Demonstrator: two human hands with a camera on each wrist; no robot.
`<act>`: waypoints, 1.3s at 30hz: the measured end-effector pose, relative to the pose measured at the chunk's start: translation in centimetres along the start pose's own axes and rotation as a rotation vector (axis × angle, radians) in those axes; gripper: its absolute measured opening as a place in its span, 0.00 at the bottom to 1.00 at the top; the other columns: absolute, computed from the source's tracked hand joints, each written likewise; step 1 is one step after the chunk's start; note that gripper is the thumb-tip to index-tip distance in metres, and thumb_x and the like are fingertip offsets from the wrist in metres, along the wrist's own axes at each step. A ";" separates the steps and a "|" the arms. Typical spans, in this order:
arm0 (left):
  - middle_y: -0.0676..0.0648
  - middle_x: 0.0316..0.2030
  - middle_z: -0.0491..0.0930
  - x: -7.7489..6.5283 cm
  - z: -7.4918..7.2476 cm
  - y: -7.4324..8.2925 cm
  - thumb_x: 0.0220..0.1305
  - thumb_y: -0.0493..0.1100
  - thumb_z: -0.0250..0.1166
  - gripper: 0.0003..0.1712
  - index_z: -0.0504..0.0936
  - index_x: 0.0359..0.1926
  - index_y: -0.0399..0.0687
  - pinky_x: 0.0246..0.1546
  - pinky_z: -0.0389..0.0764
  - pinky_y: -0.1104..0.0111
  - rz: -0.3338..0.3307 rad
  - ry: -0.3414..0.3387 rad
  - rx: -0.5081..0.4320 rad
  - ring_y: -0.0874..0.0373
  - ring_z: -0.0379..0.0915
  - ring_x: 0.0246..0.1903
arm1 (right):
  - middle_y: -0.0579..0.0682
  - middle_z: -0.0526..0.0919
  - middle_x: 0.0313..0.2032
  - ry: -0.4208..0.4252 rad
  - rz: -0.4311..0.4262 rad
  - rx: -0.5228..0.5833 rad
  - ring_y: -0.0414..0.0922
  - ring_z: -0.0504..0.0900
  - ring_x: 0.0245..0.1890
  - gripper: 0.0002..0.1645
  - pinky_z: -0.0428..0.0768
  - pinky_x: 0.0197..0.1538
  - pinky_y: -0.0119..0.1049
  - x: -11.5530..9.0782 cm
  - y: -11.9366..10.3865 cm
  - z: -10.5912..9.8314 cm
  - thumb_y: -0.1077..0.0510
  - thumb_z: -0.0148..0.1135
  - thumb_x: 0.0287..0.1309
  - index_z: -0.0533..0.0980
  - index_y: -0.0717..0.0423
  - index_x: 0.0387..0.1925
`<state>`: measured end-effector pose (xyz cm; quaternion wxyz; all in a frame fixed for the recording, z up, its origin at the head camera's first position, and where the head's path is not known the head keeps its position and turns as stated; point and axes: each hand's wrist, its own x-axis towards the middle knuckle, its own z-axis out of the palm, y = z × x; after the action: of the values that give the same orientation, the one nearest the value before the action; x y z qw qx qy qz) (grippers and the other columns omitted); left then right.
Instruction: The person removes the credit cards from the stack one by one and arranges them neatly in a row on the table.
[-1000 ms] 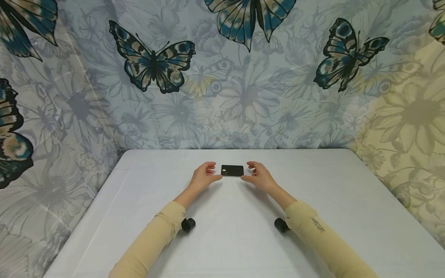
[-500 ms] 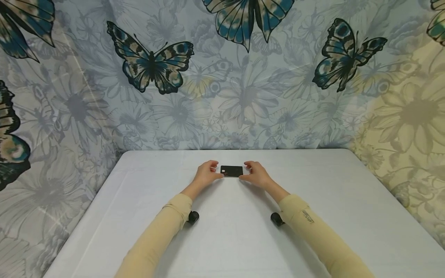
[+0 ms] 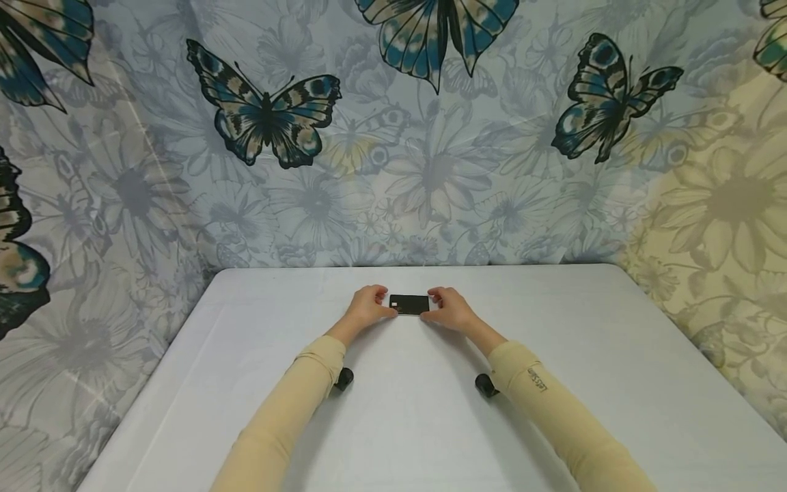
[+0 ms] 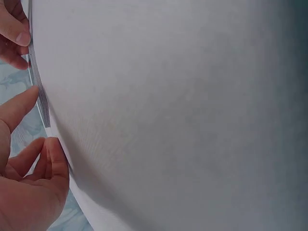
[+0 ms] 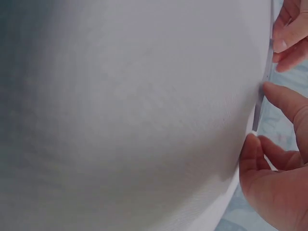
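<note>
A flat black card-shaped piece with a small pale square at its left lies on the white table, between both hands. Its edge shows fine stripes in the left wrist view, like layers of a thin stack. On its left side, the left hand is cupped, thumb at the near left corner and fingers beside the short end. Mirroring it, the right hand has its thumb at the near right corner. In the right wrist view, the right hand's fingertips stop just short of the end.
The white table extends on all sides of the hands. Butterfly-patterned cloth hangs behind its far edge. Black wrist cameras sit under the yellow sleeves.
Both hands have moved inward, closing the gaps to the black piece. Their thumbs have come up against its near corners. The piece stays in about the same place.
</note>
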<state>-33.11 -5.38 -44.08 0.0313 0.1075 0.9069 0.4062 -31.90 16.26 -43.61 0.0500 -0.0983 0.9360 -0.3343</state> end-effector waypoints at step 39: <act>0.40 0.52 0.76 -0.3 0.1 0.1 0.56 0.45 0.73 0.34 0.75 0.62 0.36 0.54 0.73 0.58 0.039 -0.071 0.037 0.47 0.72 0.51 | 0.60 0.75 0.50 -0.003 -0.080 -0.070 0.51 0.74 0.43 0.33 0.74 0.49 0.46 -0.4 0.4 -0.2 0.53 0.68 0.59 0.71 0.65 0.62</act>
<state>-32.75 -5.31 -44.03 0.0537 0.1400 0.9104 0.3856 -31.59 16.79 -43.70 0.0346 -0.1380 0.9424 -0.3028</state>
